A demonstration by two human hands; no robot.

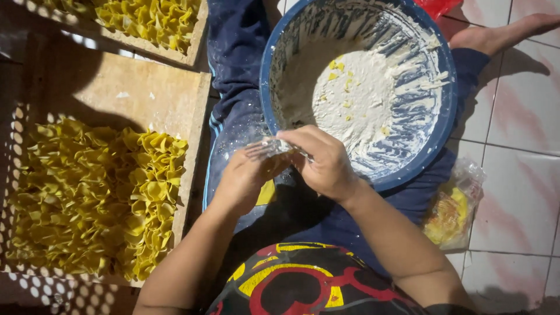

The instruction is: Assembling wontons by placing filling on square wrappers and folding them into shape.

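A person sits on a tiled floor, legs in dark blue trousers stretched forward, working over the lap. To the left lies a wooden tray, its near half packed with rows of folded yellow dumplings; its far half is bare board, the open room on that side. A second tray of the same yellow pieces shows at the top edge.

A large blue basin rests against the right leg, its inside smeared with pale filling scraped into streaks along the wall, a mound left in the middle flecked with yellow scraps. Its near rim sits just beyond the hands. At the right thigh lies a clear plastic bag of yellow wrappers, on the floor and near the right elbow.

The left hand and the right hand meet over the lap, touching. The left hand cups upward; a yellow wrapper peeks out beneath it. The right hand's fingers are curled shut on a metal spoon, which runs roughly crosswise, its working end pointing left into the left palm. The left fingers are bent around the wrapper, partly closed; how tightly cannot be told. The basin lies ahead and right of the spoon, nearer the right hand; the filled tray lies left, nearer the left hand.
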